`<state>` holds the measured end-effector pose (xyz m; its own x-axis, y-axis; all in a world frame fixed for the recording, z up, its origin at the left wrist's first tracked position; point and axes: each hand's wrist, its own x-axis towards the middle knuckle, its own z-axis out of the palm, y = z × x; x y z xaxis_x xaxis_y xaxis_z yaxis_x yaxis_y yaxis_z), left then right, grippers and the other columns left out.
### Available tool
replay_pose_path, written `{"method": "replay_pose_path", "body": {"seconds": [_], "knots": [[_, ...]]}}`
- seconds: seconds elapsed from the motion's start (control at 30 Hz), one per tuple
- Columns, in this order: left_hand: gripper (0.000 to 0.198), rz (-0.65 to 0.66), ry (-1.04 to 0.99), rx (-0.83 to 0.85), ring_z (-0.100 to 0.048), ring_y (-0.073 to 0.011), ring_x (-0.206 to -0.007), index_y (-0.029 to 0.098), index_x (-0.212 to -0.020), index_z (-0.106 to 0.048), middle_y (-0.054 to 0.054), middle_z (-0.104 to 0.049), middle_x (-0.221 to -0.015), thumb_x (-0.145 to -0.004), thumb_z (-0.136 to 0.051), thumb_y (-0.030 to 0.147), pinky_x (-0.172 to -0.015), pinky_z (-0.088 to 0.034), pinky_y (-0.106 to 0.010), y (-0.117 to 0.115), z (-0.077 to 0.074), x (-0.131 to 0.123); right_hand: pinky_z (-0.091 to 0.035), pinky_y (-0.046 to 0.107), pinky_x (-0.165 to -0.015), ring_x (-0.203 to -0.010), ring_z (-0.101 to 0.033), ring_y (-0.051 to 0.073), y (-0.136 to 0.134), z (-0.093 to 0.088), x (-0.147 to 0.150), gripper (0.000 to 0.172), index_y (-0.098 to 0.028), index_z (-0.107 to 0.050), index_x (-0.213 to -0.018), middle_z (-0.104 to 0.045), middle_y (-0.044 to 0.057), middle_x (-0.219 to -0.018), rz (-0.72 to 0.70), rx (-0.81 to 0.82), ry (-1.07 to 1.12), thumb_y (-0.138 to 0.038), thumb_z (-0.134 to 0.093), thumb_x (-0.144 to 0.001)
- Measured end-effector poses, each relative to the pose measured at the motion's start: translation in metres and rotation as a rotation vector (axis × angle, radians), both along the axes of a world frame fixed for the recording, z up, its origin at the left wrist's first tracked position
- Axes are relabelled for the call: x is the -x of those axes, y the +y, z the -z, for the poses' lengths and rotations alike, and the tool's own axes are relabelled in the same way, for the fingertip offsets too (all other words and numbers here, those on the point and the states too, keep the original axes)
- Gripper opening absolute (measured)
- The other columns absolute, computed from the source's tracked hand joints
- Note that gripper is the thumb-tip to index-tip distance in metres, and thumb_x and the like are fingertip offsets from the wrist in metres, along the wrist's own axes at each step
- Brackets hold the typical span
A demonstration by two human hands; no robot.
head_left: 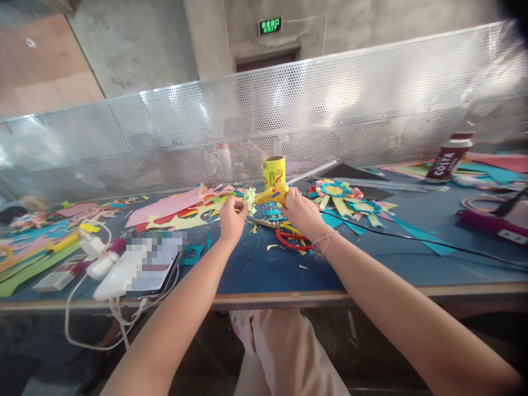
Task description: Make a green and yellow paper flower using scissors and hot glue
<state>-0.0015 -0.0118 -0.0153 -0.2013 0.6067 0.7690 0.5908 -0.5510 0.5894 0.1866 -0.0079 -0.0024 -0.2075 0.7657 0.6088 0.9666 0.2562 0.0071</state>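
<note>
Left of the yellow tube, the left hand pinches a pale green paper rosette; in front of the tube, the right hand grips a yellow glue gun, nozzle towards the rosette. Right of the tube, a ribboned paper flower looks assembled — the pinched rosette appears unfinished, joined to nothing else visible.

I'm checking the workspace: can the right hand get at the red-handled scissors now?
Probably not straight away: the right hand holds the yellow glue gun, though the scissors lie close by, largely uncovered.
</note>
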Motion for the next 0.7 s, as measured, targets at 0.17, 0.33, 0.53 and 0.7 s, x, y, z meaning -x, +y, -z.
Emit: {"method": "replay_pose_path", "body": {"seconds": [0.17, 0.33, 0.53, 0.7], "knots": [[0.011, 0.002, -0.024, 0.045, -0.055, -0.0108, -0.062, 0.016, -0.067, -0.051, 0.000, -0.056, -0.065, -0.072, -0.059, 0.022, -0.059, -0.045, -0.023, 0.001, 0.001, 0.001, -0.035, 0.025, -0.055, -0.077, -0.058, 0.020, -0.003, -0.001, 0.001, 0.023, -0.011, -0.045, -0.100, -0.058, 0.014, -0.096, -0.018, 0.009, 0.021, -0.022, -0.041, -0.080], [0.012, 0.094, -0.399, 0.282, -0.057, -0.0110, -0.060, 0.015, -0.071, -0.055, 0.000, -0.058, -0.065, -0.068, -0.062, 0.024, -0.063, -0.049, -0.027, 0.011, 0.001, 0.006, -0.040, 0.028, -0.061, -0.080, -0.058, 0.022, 0.001, -0.002, -0.001, 0.041, -0.011, -0.044, -0.105, -0.059, 0.014, -0.096, -0.023, 0.103, 0.216, -0.039, -0.051, -0.076], [0.020, 0.334, -0.597, 0.799, -0.058, -0.0115, -0.057, 0.012, -0.067, -0.060, -0.002, -0.062, -0.062, -0.052, -0.073, 0.015, -0.065, -0.050, -0.027, 0.010, 0.000, 0.020, -0.044, 0.033, -0.068, -0.087, -0.057, 0.026, 0.024, -0.001, -0.029, 0.058, -0.007, -0.048, -0.106, -0.059, 0.017, -0.092, 0.075, 0.184, 0.511, -0.052, -0.056, -0.070], [0.029, 0.115, -0.059, 0.994, -0.058, -0.0156, -0.057, 0.014, -0.059, -0.059, -0.005, -0.062, -0.060, -0.059, -0.071, 0.040, -0.059, -0.046, -0.027, 0.003, -0.004, 0.033, -0.040, 0.044, -0.080, -0.101, -0.050, 0.032, 0.029, 0.010, -0.055, 0.028, -0.009, -0.059, -0.093, -0.059, 0.019, -0.091, 0.103, 0.270, 0.175, -0.032, -0.055, -0.077]]}}
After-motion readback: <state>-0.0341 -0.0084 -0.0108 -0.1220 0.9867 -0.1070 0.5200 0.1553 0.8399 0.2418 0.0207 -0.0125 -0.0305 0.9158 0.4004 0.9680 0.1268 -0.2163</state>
